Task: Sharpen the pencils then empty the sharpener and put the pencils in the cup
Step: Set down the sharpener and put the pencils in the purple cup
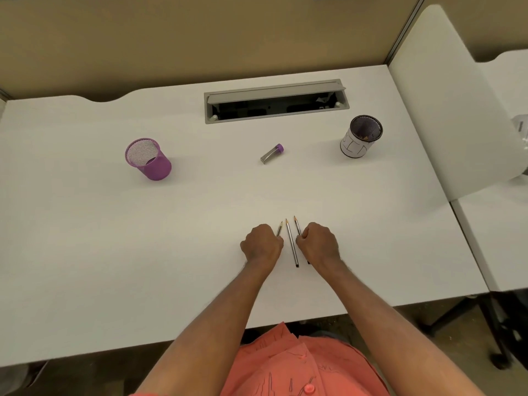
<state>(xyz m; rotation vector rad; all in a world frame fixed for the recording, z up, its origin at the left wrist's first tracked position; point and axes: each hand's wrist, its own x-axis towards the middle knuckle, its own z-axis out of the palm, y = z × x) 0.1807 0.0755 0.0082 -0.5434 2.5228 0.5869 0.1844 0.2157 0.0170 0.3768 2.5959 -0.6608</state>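
Three pencils lie side by side on the white desk (114, 252), tips pointing away from me. My left hand (261, 242) is curled over the left pencil (279, 228), fingers closed on it. My right hand (317, 242) is curled over the right pencil (297, 225) in the same way. The middle pencil (292, 242) lies free between the hands. A small sharpener (272, 153) with a clear tube and purple cap lies on its side at the desk's centre. A purple mesh cup (148, 159) stands at the far left, with nothing in it.
A dark mesh cup wrapped in white paper (361, 137) stands at the far right. A grey cable hatch (275, 101) is open at the back of the desk. A white panel (445, 110) borders the right side.
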